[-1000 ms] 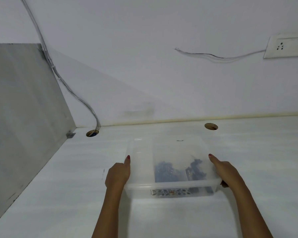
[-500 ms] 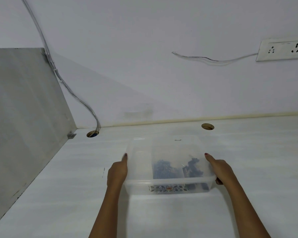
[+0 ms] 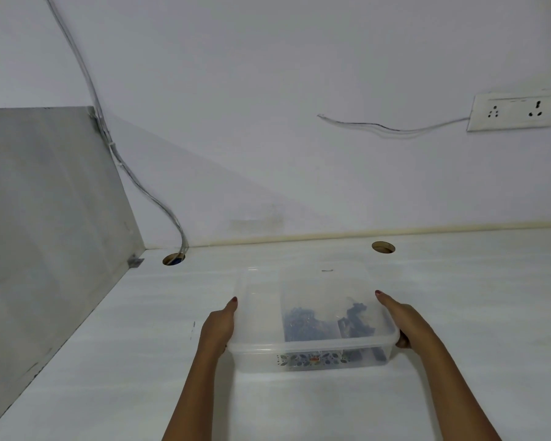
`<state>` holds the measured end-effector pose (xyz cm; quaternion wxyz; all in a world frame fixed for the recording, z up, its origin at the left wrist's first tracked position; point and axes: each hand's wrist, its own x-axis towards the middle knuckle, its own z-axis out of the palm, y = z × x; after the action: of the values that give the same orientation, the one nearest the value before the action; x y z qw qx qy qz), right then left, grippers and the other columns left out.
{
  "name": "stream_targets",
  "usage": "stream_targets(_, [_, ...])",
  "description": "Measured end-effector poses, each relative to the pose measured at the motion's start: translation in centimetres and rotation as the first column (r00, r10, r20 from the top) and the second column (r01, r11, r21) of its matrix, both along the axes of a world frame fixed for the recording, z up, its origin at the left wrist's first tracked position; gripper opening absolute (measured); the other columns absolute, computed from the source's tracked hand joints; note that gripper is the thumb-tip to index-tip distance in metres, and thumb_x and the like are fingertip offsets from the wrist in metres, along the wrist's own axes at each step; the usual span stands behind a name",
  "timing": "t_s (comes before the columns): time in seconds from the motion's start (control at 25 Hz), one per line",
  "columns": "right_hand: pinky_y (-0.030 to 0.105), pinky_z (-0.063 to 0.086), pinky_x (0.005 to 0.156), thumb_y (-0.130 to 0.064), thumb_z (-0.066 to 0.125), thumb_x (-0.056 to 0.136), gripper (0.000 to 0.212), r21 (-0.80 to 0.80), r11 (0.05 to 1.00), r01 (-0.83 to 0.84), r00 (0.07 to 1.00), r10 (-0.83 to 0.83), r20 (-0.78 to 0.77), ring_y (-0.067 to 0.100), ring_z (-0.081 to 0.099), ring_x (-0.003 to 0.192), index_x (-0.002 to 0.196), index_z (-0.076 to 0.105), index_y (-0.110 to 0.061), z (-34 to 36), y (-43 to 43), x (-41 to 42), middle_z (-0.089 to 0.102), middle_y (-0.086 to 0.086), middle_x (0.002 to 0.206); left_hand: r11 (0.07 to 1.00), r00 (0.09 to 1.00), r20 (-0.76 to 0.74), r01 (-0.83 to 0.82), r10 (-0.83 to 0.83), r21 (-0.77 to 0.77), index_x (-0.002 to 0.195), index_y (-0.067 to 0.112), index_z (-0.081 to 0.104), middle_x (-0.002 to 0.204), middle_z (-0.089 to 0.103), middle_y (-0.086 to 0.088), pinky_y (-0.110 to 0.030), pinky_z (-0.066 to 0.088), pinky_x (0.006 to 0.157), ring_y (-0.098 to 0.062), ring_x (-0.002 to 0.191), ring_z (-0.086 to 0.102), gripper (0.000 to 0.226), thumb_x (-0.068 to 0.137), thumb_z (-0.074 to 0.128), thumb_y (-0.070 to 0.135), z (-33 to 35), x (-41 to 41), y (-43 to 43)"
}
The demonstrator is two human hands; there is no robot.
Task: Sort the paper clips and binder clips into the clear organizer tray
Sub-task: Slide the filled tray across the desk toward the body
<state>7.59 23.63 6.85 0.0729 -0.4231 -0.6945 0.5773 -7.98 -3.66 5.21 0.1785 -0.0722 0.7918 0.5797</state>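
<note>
A clear organizer tray (image 3: 258,316) with a lid rests on the white desk. Through the plastic I see dark paper clips (image 3: 303,326) in the middle compartment and black binder clips (image 3: 355,323) to their right; the left compartment looks bare. My left hand (image 3: 218,327) grips the tray's left side, fingers underneath. On the tray's right side my right hand (image 3: 401,319) grips it the same way.
The white desk (image 3: 474,313) meets the wall behind. Two cable holes sit near the back edge, one at the left (image 3: 173,259) and one at the right (image 3: 383,247). A grey partition (image 3: 45,218) stands on the left. A wall socket (image 3: 512,111) is upper right.
The view has shifted slightly, so the tray and hands appear a little further left. Both hands keep their hold on the tray's sides.
</note>
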Motion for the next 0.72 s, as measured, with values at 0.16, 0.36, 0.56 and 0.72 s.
stream_targets(0.16, [0.027, 0.036, 0.052, -0.047, 0.045, 0.09, 0.043, -0.034, 0.999, -0.008, 1.0, 0.007, -0.026, 0.026, 0.05, 0.063, 0.082, 0.055, -0.005, -0.3, 0.1, -0.5, 0.052, 0.014, 0.076, 0.999, 0.999, 0.008, -0.052, 0.052, 0.007, 0.121, 0.001, 0.054, 0.125, 0.056, -0.019, -0.044, 0.043, 0.1, -0.036, 0.112, 0.053, 0.054, 0.09, 0.046, 0.045, 0.0, 0.1, 0.0])
stream_targets(0.36, [0.038, 0.044, 0.068, -0.039, 0.057, 0.086, 0.032, 0.38, 0.912, 0.151, 0.984, -0.101, -0.148, 0.024, 0.051, 0.068, 0.071, 0.049, -0.011, -1.2, -0.9, 0.2, 0.056, 0.012, 0.078, 0.961, 0.927, -0.322, -0.244, 0.192, -0.13, 0.106, 0.0, 0.056, 0.117, 0.054, -0.018, -0.044, 0.046, 0.09, -0.037, 0.103, 0.054, 0.043, 0.091, 0.048, 0.04, 0.1, 2.4, 0.6])
stream_targets(0.56, [0.025, 0.034, 0.093, -0.041, 0.085, 0.05, 0.073, 0.579, 0.786, -0.216, 0.886, 0.407, -0.222, 0.006, 0.037, 0.115, 0.113, 0.049, -0.034, -2.0, -3.3, 2.7, 0.032, -0.011, 0.131, 0.993, 0.647, -0.758, -0.013, -0.079, -0.115, 0.108, 0.018, 0.054, 0.121, 0.043, 0.002, -0.031, 0.036, 0.092, -0.014, 0.114, 0.042, 0.06, 0.062, 0.074, 0.052, -0.6, 6.5, 1.0])
stream_targets(0.72, [0.025, 0.034, 0.097, -0.048, 0.088, 0.035, 0.098, 0.567, 0.795, -0.215, 0.901, 0.385, -0.198, 0.009, 0.037, 0.124, 0.123, 0.047, -0.035, -3.2, -2.3, 3.4, 0.035, -0.009, 0.137, 0.97, 0.753, -0.619, 0.233, -0.223, -0.066, 0.126, 0.034, 0.037, 0.136, 0.03, 0.01, -0.029, 0.029, 0.105, -0.005, 0.125, 0.03, 0.096, 0.041, 0.076, 0.057, -1.8, 5.4, -1.5])
